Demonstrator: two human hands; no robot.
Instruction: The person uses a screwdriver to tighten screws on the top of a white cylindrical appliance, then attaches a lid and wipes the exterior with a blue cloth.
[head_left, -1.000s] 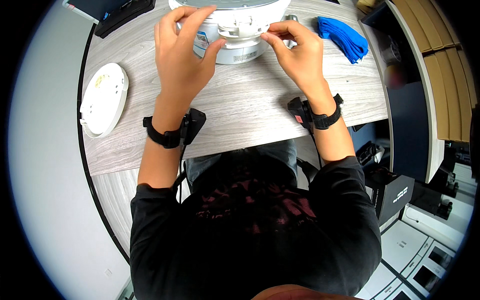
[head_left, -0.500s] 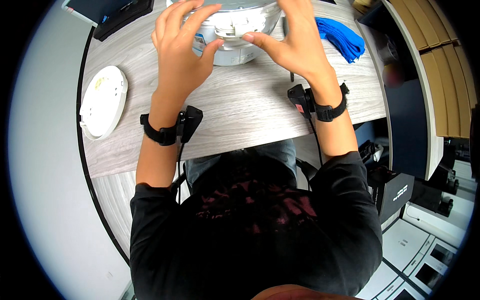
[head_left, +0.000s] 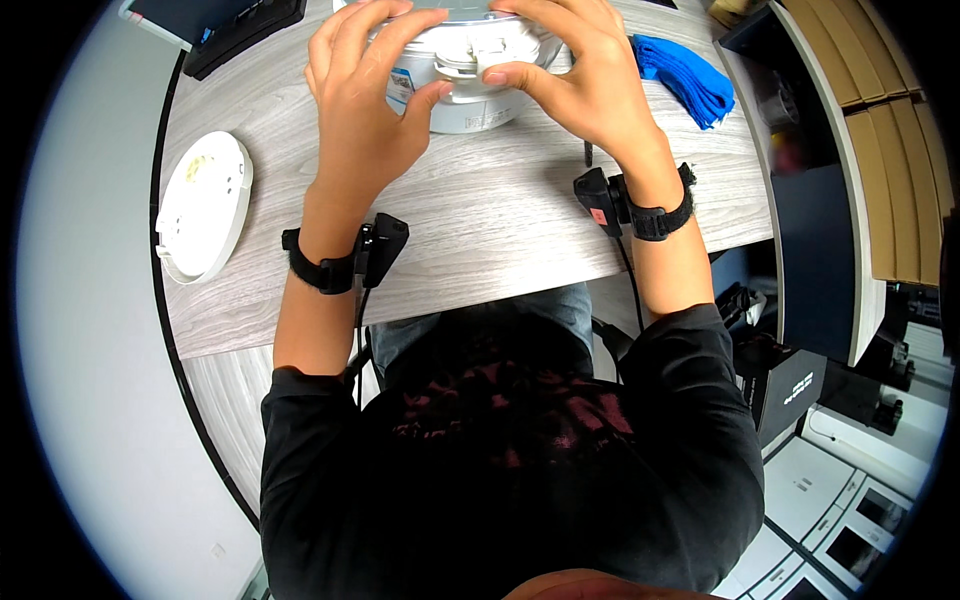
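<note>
A white, round-bodied appliance (head_left: 475,118), looking like a rice cooker, stands at the far middle of the table, its top cut off by the picture's edge. My left hand (head_left: 368,105) grips its upper rim from the left, fingers curled over the top and thumb at the front. My right hand (head_left: 600,95) holds the rim from the right, fingers bent over the top edge. Its thumb presses beside a white latch-like piece (head_left: 490,52) at the front. At the far left lies a white oval cover (head_left: 205,205), yellowish stain inside.
A folded blue cloth (head_left: 690,80) lies right of the appliance. A black device (head_left: 245,40) sits at the far left corner. Cardboard boxes (head_left: 895,170) fill a shelf along the right. Each wrist carries a strapped black module (head_left: 385,250) with a hanging cable.
The fingers of my right hand have swung inward from the appliance's side onto its top rim. My left hand keeps nearly the same grip.
</note>
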